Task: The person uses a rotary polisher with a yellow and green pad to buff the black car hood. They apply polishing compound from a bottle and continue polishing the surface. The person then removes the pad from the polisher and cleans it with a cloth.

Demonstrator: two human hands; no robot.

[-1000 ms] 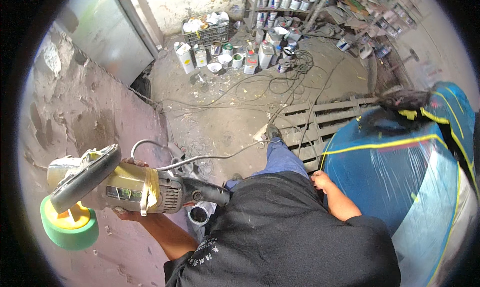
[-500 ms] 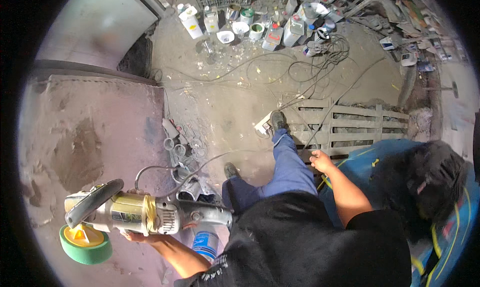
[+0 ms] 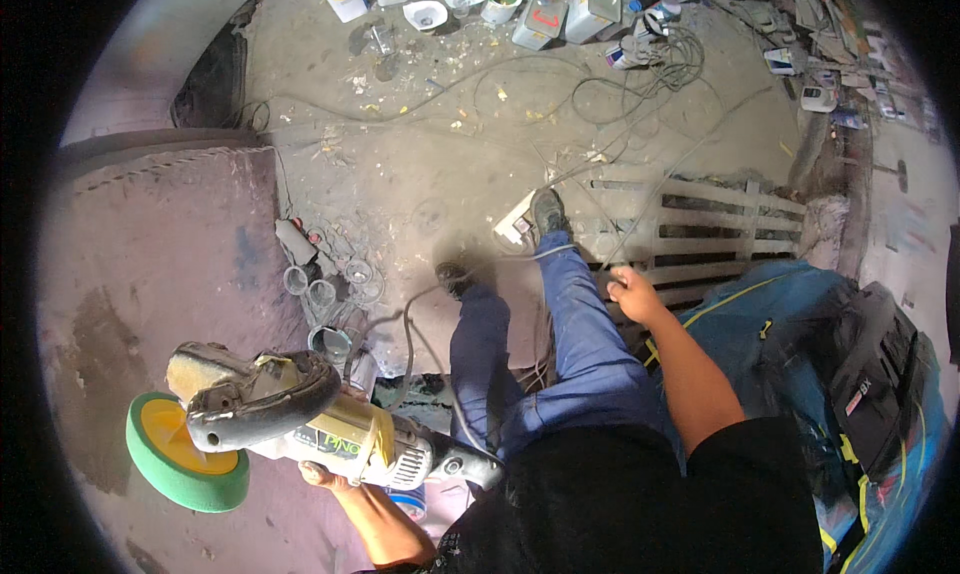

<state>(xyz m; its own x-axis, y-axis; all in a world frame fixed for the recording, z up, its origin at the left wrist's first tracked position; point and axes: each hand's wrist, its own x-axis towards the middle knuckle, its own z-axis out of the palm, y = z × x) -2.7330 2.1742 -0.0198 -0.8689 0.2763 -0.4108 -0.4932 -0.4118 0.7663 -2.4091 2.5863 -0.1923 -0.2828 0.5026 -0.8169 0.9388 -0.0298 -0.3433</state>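
My left hand is closed round the body of an angle polisher at the lower left, gripping from underneath. The polisher has a curved black front handle, yellow tape round its body and a green foam pad on a yellow backing. The pad is tilted, beside a dusty mauve-covered surface. A grey power cord loops from the polisher's rear across my legs. My right hand is closed beside my right thigh, over the pallet's edge. A thin cable runs down to its fingers; what they hold is hidden.
A slatted pallet lies right of my feet. Blue sheeting with a black bag is at the right. Tins and canisters line the far floor near coiled cables. Empty cups cluster beside the mauve covering.
The polisher has swung so its body slants more and its pad faces further sideways. My view has shifted nearer. The cord now crosses my right leg; my right hand stays beside my thigh.
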